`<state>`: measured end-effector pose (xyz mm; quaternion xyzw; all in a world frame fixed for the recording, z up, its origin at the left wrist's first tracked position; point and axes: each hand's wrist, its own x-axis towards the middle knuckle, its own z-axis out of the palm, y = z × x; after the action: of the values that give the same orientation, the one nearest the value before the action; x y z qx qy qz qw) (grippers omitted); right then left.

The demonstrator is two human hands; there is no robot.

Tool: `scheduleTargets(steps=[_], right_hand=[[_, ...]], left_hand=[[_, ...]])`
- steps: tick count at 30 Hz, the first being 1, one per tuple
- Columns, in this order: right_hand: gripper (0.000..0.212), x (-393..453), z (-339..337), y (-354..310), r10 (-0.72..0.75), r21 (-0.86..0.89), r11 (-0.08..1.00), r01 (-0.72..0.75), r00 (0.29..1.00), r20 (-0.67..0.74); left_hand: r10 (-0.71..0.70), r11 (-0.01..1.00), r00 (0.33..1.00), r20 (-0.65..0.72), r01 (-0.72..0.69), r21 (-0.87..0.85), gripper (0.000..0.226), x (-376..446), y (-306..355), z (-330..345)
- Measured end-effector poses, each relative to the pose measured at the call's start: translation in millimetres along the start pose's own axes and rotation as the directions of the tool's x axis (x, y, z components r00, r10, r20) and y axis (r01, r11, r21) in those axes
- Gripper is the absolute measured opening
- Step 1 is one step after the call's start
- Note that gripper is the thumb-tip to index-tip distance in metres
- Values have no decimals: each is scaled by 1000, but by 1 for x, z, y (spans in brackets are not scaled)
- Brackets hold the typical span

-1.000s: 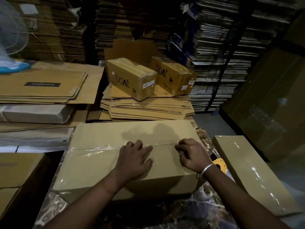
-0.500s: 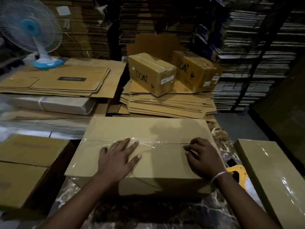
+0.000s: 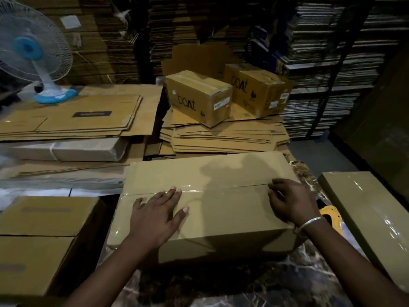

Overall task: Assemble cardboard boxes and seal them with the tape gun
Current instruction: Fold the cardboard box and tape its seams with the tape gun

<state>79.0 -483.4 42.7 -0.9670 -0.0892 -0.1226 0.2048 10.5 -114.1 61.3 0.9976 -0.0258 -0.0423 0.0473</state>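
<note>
The left hand (image 3: 155,216), fingers straight, presses flat on the clear tape (image 3: 212,192) over the seam of the box (image 3: 221,173) at the worktop's (image 3: 287,282) middle, having slid leftward along it since a second ago. The right hand (image 3: 290,202) rests with curled fingertips on the tape's right end. The seam looks nearly sealed. Behind, two small boxes (image 3: 199,96) read "boAt".

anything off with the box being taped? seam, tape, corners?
Mostly fine. The tape runs straight along the seam of the box, left hand flat on it, right hand at its right end. Only oddity: the film looks wrinkled and loose at the box's near-left corner.
</note>
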Motion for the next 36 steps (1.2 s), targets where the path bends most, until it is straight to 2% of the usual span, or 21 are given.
scheduleTargets(steps=[3,8,14,16,18,21,24,27,29,31,32,33,34,36], right_hand=[[25,2,-4,-8,42,-85,996,-37,997,60],[26,-3,3,-39,164,-205,968,-142,982,92],[69,-13,39,-106,327,-381,894,-235,924,199],[78,-13,49,-134,397,-407,867,-286,892,218],[85,-16,59,-165,402,-412,865,-286,886,231],[85,-18,72,-193,380,-407,873,-269,898,222],[84,-16,74,-200,375,-417,869,-267,904,203],[81,-14,75,-202,371,-444,859,-256,908,193],[78,-13,77,-205,370,-459,852,-251,909,189],[72,-12,80,-209,367,-465,848,-253,914,174],[68,-11,81,-211,360,-470,846,-250,919,159],[62,-10,82,-214,346,-479,844,-242,928,139],[56,-9,82,-217,324,-488,842,-230,939,118],[44,-7,84,-223,280,-485,850,-205,956,87]], left_hand=[[81,997,997,-19,-81,9,79,3,-26,-2],[205,976,975,82,-198,-85,89,5,-44,2],[268,961,958,103,-259,-98,91,5,-51,11],[293,950,947,128,-274,-150,90,9,-53,6],[304,924,941,147,-254,-285,85,12,-58,-1],[179,813,984,-17,-158,-560,75,6,-71,-13],[-57,810,979,-197,-70,-582,70,-1,-96,-5],[-192,764,971,-142,57,-643,73,-7,-125,15],[-181,612,983,10,121,-781,71,-7,-137,28],[-132,308,981,145,179,-935,75,-7,-140,34],[-130,138,975,178,196,-971,75,-6,-139,36],[-129,10,974,184,187,-982,73,-5,-137,37],[-134,-64,975,177,170,-983,70,-6,-134,34],[-140,-140,979,146,127,-982,57,-14,-131,30]])
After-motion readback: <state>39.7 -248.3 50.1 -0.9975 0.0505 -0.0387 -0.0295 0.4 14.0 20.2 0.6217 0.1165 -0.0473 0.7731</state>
